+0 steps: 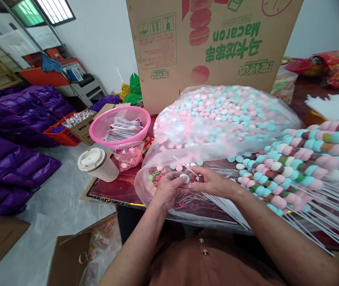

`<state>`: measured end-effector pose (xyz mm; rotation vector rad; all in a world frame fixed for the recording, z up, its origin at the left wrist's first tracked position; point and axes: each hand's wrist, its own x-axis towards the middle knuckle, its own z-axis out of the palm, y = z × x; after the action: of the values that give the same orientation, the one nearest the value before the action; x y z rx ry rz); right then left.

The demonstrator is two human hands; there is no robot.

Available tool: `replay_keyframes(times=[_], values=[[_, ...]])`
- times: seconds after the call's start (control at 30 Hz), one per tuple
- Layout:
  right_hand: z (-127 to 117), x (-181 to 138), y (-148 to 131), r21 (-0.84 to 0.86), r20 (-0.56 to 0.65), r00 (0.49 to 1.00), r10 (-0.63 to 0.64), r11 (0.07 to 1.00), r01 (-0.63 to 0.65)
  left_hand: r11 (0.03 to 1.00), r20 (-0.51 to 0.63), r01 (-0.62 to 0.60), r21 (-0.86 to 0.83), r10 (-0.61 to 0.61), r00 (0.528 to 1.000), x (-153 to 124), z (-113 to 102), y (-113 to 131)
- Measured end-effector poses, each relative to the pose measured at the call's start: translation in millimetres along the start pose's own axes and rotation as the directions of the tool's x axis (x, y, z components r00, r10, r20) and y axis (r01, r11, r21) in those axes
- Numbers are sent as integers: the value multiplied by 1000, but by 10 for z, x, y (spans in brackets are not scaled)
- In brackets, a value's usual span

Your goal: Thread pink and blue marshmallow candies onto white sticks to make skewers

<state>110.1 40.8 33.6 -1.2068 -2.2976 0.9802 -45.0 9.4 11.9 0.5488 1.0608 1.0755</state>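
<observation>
My left hand pinches a small round pale candy at its fingertips. My right hand is closed on a thin white stick whose tip points up and left, toward that candy. Both hands rest on a clear plastic sheet spread over the dark table. Small coloured ring candies lie just left of my left hand. Behind the hands rises a big clear bag of pink and blue candies. Finished candy skewers are piled at the right, sticks fanning toward me.
A lidded paper cup lies tipped at the table's left edge. A pink basket of packets sits behind it. A large "Macaron" carton stands at the back. Purple bags cover the floor at left; open cartons sit below.
</observation>
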Motion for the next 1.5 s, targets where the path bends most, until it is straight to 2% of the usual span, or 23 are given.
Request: replay_keyframes(times=[0.07, 0.17, 0.4, 0.53, 0.67, 0.8, 0.93, 1.03, 1.2, 1.33, 1.43, 1.5], values=[[-49, 14, 91, -135, -37, 999, 36, 990, -40, 1000, -38, -14, 8, 14, 999, 3, -31, 18], [-55, 32, 198, -290, -166, 982, 94, 947, -140, 999, -45, -38, -11, 37, 998, -14, -64, 30], [-93, 18, 134, -319, -221, 975, 1, 945, -73, 995, -81, -91, -46, 87, 993, -66, -48, 43], [-90, 4, -16, -179, -270, 961, -62, 984, 13, 988, -100, -152, -40, 147, 984, -89, 10, 48], [38, -14, -179, 79, -165, 986, 15, 997, -2, 984, -50, -153, -94, 149, 988, -142, 73, 42], [119, -61, -240, 214, -242, 967, 81, 977, -28, 982, 42, -133, -131, 139, 989, -205, 116, 50], [97, -112, -226, 344, -238, 970, 52, 938, 34, 984, -8, -168, -66, 167, 986, -222, 151, 55], [87, -134, -195, 469, -196, 977, 87, 883, 16, 982, -14, -187, -5, 187, 982, -216, 161, 41], [134, -159, -148, 457, -251, 947, 202, 887, -68, 970, -23, -234, 59, 236, 972, -200, 136, 28], [146, -161, -159, 414, -258, 947, 194, 907, -73, 974, -55, -208, 84, 213, 975, -191, 142, 34], [157, -138, -169, 410, -252, 947, 202, 908, -84, 973, -87, -227, 46, 230, 969, -194, 167, 17], [164, -121, -163, 444, -246, 939, 240, 889, -111, 982, -94, -190, -19, 187, 978, -192, 167, 5]])
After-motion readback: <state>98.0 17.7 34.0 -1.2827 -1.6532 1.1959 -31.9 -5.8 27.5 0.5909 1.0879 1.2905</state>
